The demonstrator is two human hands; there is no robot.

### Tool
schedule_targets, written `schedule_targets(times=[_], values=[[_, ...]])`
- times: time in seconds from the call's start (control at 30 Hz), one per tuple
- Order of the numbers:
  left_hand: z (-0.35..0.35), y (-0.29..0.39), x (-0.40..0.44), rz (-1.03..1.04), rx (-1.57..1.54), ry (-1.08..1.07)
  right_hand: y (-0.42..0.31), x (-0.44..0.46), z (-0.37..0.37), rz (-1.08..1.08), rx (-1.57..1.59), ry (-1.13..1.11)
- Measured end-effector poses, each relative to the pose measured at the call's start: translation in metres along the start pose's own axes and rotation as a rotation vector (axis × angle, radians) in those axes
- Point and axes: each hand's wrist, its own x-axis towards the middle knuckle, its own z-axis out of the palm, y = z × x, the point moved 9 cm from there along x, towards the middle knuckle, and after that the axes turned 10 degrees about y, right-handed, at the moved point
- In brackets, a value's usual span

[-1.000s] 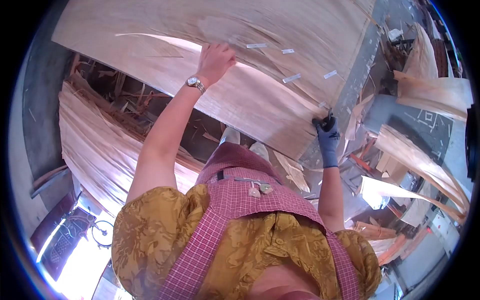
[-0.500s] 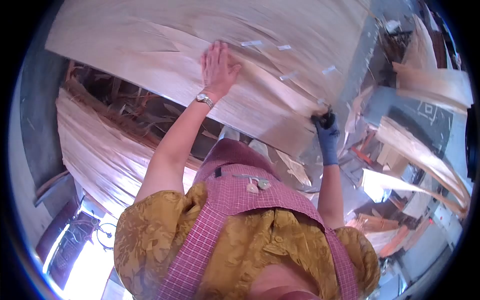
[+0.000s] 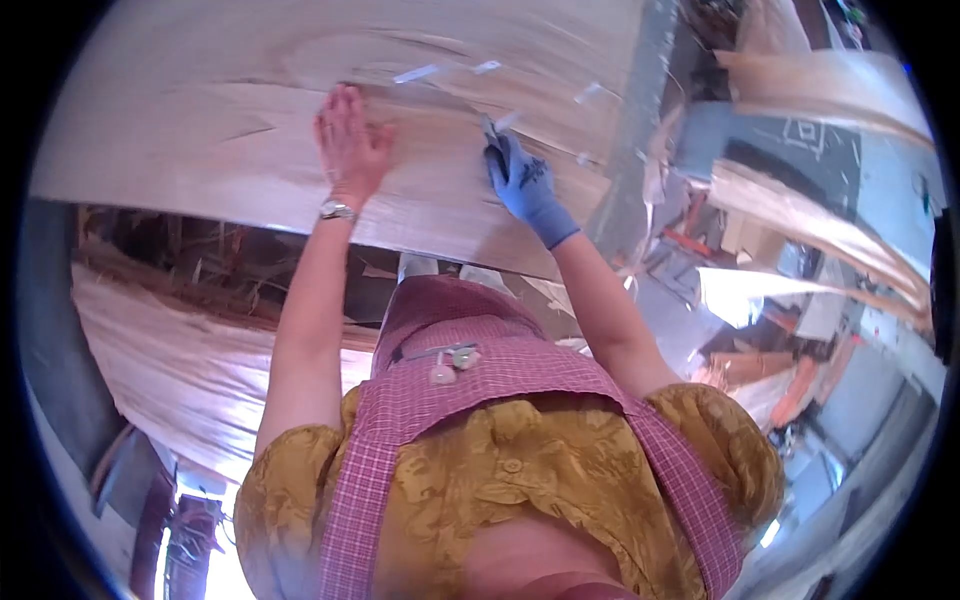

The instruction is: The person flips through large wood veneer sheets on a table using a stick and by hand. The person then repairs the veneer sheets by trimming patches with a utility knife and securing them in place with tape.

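Observation:
A pale wood veneer sheet [image 3: 230, 165] covers the work surface, with wrinkles and splits along its middle. My bare left hand [image 3: 352, 148] lies flat on it, fingers stretched out, a watch on the wrist. In a blue glove, my right hand [image 3: 522, 182] is closed around a knife [image 3: 488, 130], its grey tip pointing away from me over the veneer. The knife's handle is mostly hidden by the glove. Short whitish tape strips [image 3: 416, 74] stick to the sheet just beyond both hands.
A stack of veneer [image 3: 170, 335] lies lower left, below a dark gap holding scraps. Along the sheet's right side runs a grey-green surface [image 3: 640, 100]. Curled veneer strips [image 3: 800, 210] and offcuts clutter the right side.
My right hand has moved left and inward from the sheet's right edge, bringing the knife over the veneer. My left hand stays flat on the sheet while the view has shifted.

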Motion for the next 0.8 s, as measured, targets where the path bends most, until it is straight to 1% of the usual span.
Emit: schedule_targets(times=[0.03, 0.13, 0.17, 0.2, 0.23, 0.3, 0.33, 0.37, 0.43, 0.47, 0.53, 0.6, 0.63, 0.67, 0.7, 0.73, 0.77, 0.8], values=[[-0.003, -0.012, 0.004, 0.015, -0.015, 0.034, 0.004, 0.002, -0.002, 0.011, -0.017, 0.040], [-0.006, -0.059, 0.014, -0.023, 0.079, -0.003, 0.017, 0.002, 0.003, 0.094, 0.012, 0.009], [-0.010, -0.079, 0.019, -0.043, 0.123, -0.011, 0.010, 0.005, -0.004, 0.049, 0.010, 0.086], [-0.019, -0.100, 0.022, -0.071, 0.189, -0.012, 0.012, 0.006, -0.004, 0.085, 0.015, 0.061], [-0.024, -0.119, 0.023, -0.024, 0.206, 0.071, 0.014, 0.006, -0.002, 0.111, 0.035, 0.029], [-0.020, -0.170, 0.030, -0.070, 0.322, 0.024, 0.032, 0.001, 0.016, 0.077, 0.060, 0.052], [-0.023, -0.187, 0.032, -0.096, 0.368, -0.005, 0.036, 0.001, 0.017, 0.112, 0.082, 0.029], [-0.034, -0.194, 0.034, -0.112, 0.336, 0.011, 0.037, 0.001, 0.019, 0.152, 0.092, 0.006], [-0.041, -0.193, 0.046, -0.134, 0.231, 0.043, 0.034, 0.001, 0.018, 0.518, 0.341, -0.131], [-0.042, -0.192, 0.048, -0.145, 0.233, 0.051, 0.032, 0.003, 0.021, 0.706, 0.449, -0.196], [-0.045, -0.187, 0.046, -0.171, 0.232, 0.059, -0.036, 0.050, 0.005, 0.002, 0.186, 0.074], [-0.048, -0.188, 0.045, -0.190, 0.177, 0.090, -0.102, 0.056, 0.038, -0.477, -0.180, 0.063], [-0.049, -0.188, 0.045, -0.196, 0.169, 0.099, -0.136, 0.060, 0.061, -0.639, -0.315, 0.045], [-0.052, -0.189, 0.046, -0.201, 0.160, 0.113, -0.172, 0.070, 0.087, -0.729, -0.411, 0.022], [-0.053, -0.189, 0.047, -0.225, 0.139, 0.111, -0.198, 0.084, 0.109, -0.720, -0.435, -0.021], [-0.055, -0.189, 0.047, -0.250, 0.118, 0.111, -0.219, 0.103, 0.133, -0.666, -0.414, -0.102], [-0.056, -0.191, 0.047, -0.274, 0.098, 0.110, -0.229, 0.125, 0.161, -0.478, -0.278, -0.293], [-0.057, -0.194, 0.048, -0.285, 0.088, 0.111, -0.238, 0.141, 0.180, -0.431, -0.261, -0.310]])
